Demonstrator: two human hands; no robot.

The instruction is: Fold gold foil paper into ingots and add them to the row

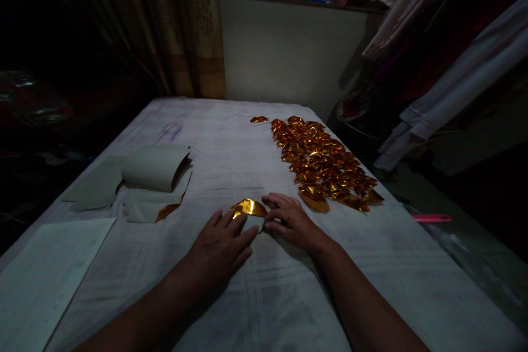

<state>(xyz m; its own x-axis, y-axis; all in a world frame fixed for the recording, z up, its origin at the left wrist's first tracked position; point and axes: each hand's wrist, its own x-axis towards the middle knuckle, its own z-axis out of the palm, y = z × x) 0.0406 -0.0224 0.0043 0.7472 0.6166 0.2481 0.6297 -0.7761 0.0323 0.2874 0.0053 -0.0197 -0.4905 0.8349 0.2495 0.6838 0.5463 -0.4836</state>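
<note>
A partly folded sheet of gold foil paper (pixel 251 207) lies on the cloth in front of me, its shiny side up at the far edge and a pale side showing nearer. My left hand (pixel 220 242) rests over its left part, palm down, fingers spread and touching it. At the right end, the curled fingers of my right hand (pixel 291 220) close on the paper's edge; the fingertips partly hide the contact. To the right, beyond my right hand, lies a heap of folded gold foil pieces (pixel 322 159), with one separate folded piece (pixel 259 119) at the far end.
Curled pale-backed foil sheets (pixel 152 168) lie at the left, near a flat white sheet (pixel 53 269). The surface has a pale checked cloth (pixel 231 143). A curtain (pixel 193 27) hangs behind left, clothes (pixel 466 71) hang at right. A pink object (pixel 432 218) is beyond the right edge.
</note>
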